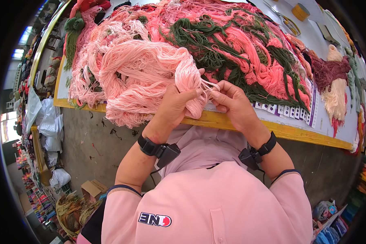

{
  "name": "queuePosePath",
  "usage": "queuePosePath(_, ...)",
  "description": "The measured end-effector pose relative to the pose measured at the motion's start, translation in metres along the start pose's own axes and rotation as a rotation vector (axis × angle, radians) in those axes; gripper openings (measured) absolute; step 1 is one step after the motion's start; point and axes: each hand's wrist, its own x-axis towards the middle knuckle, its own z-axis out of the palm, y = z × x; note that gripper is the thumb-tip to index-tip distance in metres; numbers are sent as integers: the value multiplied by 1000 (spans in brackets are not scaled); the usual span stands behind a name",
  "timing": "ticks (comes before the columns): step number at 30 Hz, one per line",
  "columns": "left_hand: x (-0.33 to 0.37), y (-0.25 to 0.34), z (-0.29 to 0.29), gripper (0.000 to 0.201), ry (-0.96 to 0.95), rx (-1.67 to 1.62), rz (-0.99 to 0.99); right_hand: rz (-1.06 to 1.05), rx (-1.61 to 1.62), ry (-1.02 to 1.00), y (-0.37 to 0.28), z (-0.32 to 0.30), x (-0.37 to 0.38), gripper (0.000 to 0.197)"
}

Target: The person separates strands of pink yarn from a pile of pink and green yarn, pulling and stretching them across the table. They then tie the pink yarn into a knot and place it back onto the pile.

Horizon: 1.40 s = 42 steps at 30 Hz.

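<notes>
A thick skein of pale pink yarn (146, 69) lies bunched at the near edge of the table, part of it hanging over. My left hand (173, 103) is closed round the right end of this skein, thumb on top. Close beside it, my right hand (234, 103) pinches a few light strands (207, 86) that run out from the skein between both hands. Behind them spreads a big heap of tangled yarn in coral pink (244, 44) and dark green (191, 32).
The table has a yellow edge (309, 132) toward me. Scissors (290, 25) and a yellow roll (300, 12) lie at the far right. Maroon yarn (329, 73) and cream yarn (335, 101) lie to the right. White plastic bags (51, 122) and a cardboard box (93, 189) are at the left.
</notes>
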Motion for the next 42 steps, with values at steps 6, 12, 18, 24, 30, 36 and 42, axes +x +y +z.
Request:
queuePosePath(6, 0, 3, 5, 61, 26, 10, 2, -22, 70, -28, 2, 0, 2, 5)
queuePosePath(12, 1, 1, 0, 60, 11, 4, -12, -14, 26, 0, 0, 3, 2, 10)
queuePosePath(18, 0, 0, -2, 60, 11, 24, -19, -49, -39, 25, -1, 5, 2, 13)
queuePosePath(24, 0, -1, -1, 60, 23, 33, 0, -65, -63, 72, 0, 6, 1, 13)
queuePosePath(30, 0, -3, -5, 59, 13, 36, -14, -59, -40, 90, -2, 9, 0, 15)
queuePosePath(36, 0, -1, 0, 59, 19, 26, -8, -20, -27, 99, -4, 7, -2, 14)
queuePosePath(42, 2, -3, -5, 57, -1, 42, -17, -37, -349, -17, -8, 9, -1, 14)
